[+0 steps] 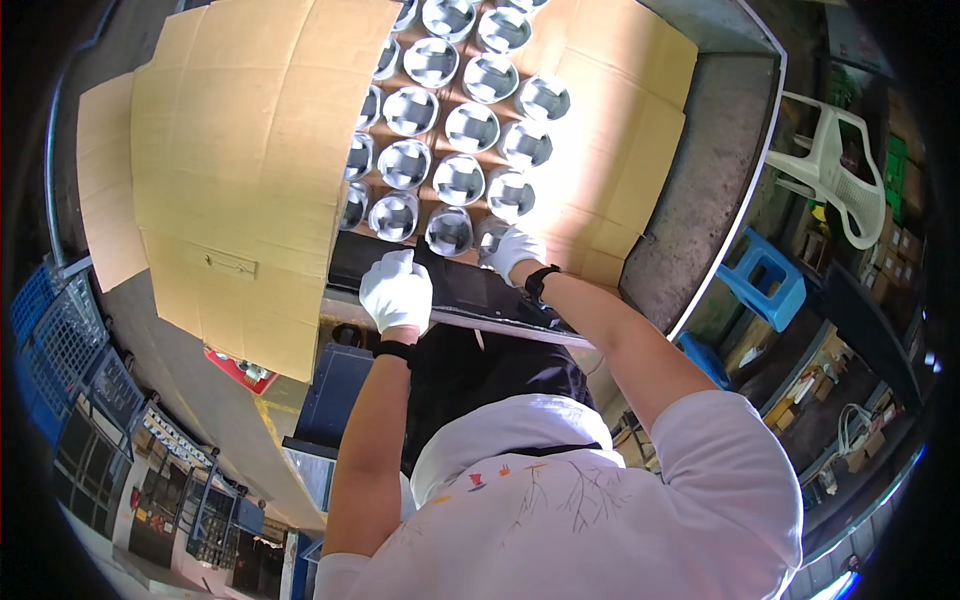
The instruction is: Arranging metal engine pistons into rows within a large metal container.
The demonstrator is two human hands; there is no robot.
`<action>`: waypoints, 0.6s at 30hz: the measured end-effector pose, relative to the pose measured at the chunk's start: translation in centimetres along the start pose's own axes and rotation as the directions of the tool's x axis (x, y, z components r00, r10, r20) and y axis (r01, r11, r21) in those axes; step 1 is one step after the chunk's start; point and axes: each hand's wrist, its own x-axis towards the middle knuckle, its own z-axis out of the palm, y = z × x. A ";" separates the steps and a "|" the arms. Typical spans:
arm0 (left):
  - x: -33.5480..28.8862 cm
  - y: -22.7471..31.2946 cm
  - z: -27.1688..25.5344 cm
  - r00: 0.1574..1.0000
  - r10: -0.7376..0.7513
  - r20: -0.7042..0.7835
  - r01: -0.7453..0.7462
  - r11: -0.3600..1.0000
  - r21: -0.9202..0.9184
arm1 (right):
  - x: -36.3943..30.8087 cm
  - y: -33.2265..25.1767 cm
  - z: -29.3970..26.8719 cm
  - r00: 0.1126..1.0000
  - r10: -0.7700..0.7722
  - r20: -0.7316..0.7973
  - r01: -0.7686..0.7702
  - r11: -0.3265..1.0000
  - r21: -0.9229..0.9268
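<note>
The person's right hand [516, 252], in a white glove, reaches over the dark near rim [470, 290] to a round metal part [488, 233] at the right end of the nearest row. Its grip is narrow, fingers against that part's right side; whether they clasp it or only touch it cannot be told. The part sits on brown cardboard [590, 180], just beside other metal parts [459, 180] in rows. The gloved left hand [397, 290] is near the rim, its fingers curled in; whether its grip holds anything cannot be told.
</note>
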 end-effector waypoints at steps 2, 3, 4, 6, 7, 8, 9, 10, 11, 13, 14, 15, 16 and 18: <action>0.0 -0.1 0.1 1.000 0.030 0.006 -0.030 0.999 -0.015 | -0.4 -0.5 -0.6 1.000 -0.027 0.014 0.027 0.999 -0.021; -0.1 -0.2 0.1 1.000 0.029 0.005 -0.029 0.999 -0.014 | -0.1 -0.5 -0.3 1.000 -0.028 0.014 0.029 0.999 -0.021; -0.1 -0.1 0.0 1.000 0.022 0.010 -0.022 1.000 -0.008 | 0.2 -0.5 -0.1 0.999 -0.033 0.035 0.035 0.997 -0.065; -0.1 0.0 0.0 1.000 0.016 0.015 -0.015 1.000 -0.003 | 0.6 -0.3 0.3 0.998 -0.036 0.055 0.042 0.993 -0.110; -0.1 -0.1 0.0 1.000 0.031 0.005 -0.031 1.000 -0.003 | 0.7 -0.3 0.6 0.998 -0.017 0.066 0.024 0.995 -0.101; -0.1 -0.2 0.1 0.999 0.046 -0.005 -0.046 0.999 -0.003 | 0.8 -0.4 0.6 0.997 0.002 0.077 0.005 0.996 -0.092; -0.1 -0.2 0.2 0.999 0.046 -0.005 -0.046 0.999 -0.003 | 1.1 -0.4 1.0 0.997 0.002 0.077 0.005 0.996 -0.092; -0.1 -0.2 0.3 0.999 0.042 -0.001 -0.042 0.999 -0.006 | 1.5 -0.4 1.5 0.997 -0.017 0.072 0.027 0.989 -0.145; -0.1 -0.1 0.3 0.999 0.039 0.003 -0.039 0.999 -0.009 | 1.9 -0.2 2.0 0.997 -0.036 0.068 0.048 0.979 -0.197; -0.1 -0.1 0.5 0.999 0.035 0.001 -0.035 0.999 -0.010 | 2.2 0.1 2.3 0.992 -0.081 0.098 0.108 0.944 -0.310; -0.1 -0.2 0.5 1.000 0.030 0.000 -0.030 0.999 -0.010 | 2.1 0.1 2.3 0.983 -0.125 0.134 0.170 0.893 -0.416; -0.1 -0.3 0.6 1.000 0.029 0.000 -0.029 1.000 -0.009 | 2.1 0.0 2.3 0.983 -0.125 0.135 0.171 0.893 -0.417; -0.1 -0.2 0.5 0.999 0.039 -0.016 -0.039 0.999 -0.014 | 2.0 0.0 2.3 0.983 -0.139 0.123 0.179 0.881 -0.438; -0.2 -0.3 0.4 0.998 0.046 -0.035 -0.047 0.999 -0.020 | 1.8 -0.1 2.4 0.982 -0.154 0.110 0.188 0.867 -0.462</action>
